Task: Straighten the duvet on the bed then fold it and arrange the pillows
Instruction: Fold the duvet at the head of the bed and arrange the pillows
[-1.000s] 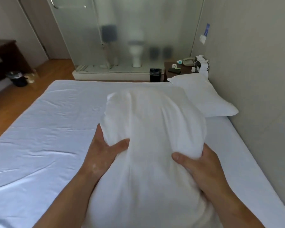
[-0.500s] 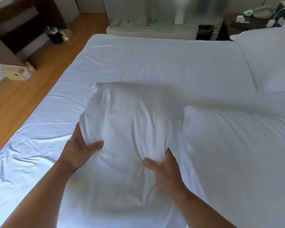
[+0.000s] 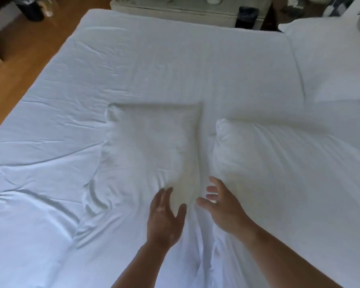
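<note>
Your left hand [image 3: 164,215] and right hand [image 3: 222,208] are both open now, fingers spread and holding nothing, hovering over the near end of the pillow [image 3: 152,148] you were gripping by its sides half a second ago. That pillow has gone from held up in front of you to lying flat on the bed, its length running away from your palms and its far edge well ahead of your fingertips. Your left hand sits at or just above the cloth; whether it touches I cannot tell, and your right hand is blurred.

Just to the right of your right hand lies a second pillow [image 3: 289,163], its near corner close beside the first with a narrow gap between them. Farther off, ahead and to the right, a third pillow [image 3: 328,63] rests near the bed's far corner.

By my reading, the pillow is set down and released, so you are into arranging pillows; squaring this pair side by side looks like what remains.

Under your hands the white sheet [image 3: 175,59] is fairly smooth ahead of you, with creases to the left of your left hand. Beyond that edge is wooden floor [image 3: 35,42], and past the bed's far edge a dark bin [image 3: 246,17].
</note>
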